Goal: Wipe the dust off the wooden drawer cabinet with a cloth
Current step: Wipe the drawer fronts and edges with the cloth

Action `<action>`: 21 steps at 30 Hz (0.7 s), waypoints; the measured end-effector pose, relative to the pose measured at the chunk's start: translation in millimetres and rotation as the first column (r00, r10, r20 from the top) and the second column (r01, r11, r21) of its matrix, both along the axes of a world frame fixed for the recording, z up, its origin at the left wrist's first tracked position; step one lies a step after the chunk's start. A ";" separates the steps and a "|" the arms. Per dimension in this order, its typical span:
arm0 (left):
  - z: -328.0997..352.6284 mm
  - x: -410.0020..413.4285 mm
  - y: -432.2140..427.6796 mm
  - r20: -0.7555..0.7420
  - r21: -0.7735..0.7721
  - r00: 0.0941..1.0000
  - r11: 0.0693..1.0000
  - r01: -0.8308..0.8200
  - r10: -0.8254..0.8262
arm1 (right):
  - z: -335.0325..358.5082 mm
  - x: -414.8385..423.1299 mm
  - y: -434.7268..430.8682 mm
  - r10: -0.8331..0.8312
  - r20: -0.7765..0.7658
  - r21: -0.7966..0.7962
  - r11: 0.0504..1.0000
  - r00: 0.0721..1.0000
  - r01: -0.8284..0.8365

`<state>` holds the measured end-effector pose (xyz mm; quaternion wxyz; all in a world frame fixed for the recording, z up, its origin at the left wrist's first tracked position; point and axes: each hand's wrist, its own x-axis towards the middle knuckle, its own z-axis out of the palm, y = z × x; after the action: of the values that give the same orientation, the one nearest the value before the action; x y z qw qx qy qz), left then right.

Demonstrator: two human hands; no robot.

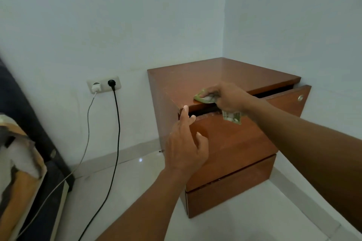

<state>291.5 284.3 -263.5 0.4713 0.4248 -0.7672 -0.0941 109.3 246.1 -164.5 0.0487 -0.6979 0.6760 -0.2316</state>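
A reddish-brown wooden drawer cabinet (221,76) stands in the room's corner. Its top drawer (282,101) is pulled out a little, leaving a dark gap under the top board. My right hand (229,98) grips a green patterned cloth (201,98) and holds it on the front edge of the cabinet top; part of the cloth hangs down over the drawer front. My left hand (186,148) reaches the left end of the drawer front with fingers loosely extended, fingertips at the gap.
A wall socket (103,85) left of the cabinet holds a white charger and a black plug; their cables (117,129) run down across the white tiled floor. A dark bed edge (29,123) with bedding is at the far left. Walls close in behind and right.
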 end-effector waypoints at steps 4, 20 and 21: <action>-1.1 2.9 0.4 -0.009 0.011 1.000 1.000 0.022 -0.022 | -4.9 34.6 1.5 0.186 -0.050 -0.037 0.981 0.981 -0.188; -4.6 5.4 -6.0 0.081 -0.066 0.996 0.997 0.046 -0.041 | -11.1 23.0 18.1 0.125 -0.096 -0.095 0.986 0.987 -0.134; -5.4 4.5 -6.6 0.080 -0.074 0.996 0.996 0.041 -0.035 | -12.6 18.2 21.4 0.095 -0.087 -0.126 0.986 0.992 -0.106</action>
<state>296.0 277.7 -268.8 0.4547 0.3952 -0.7961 -0.0571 127.6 267.5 -177.1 -0.0126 -0.7415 0.6248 -0.2442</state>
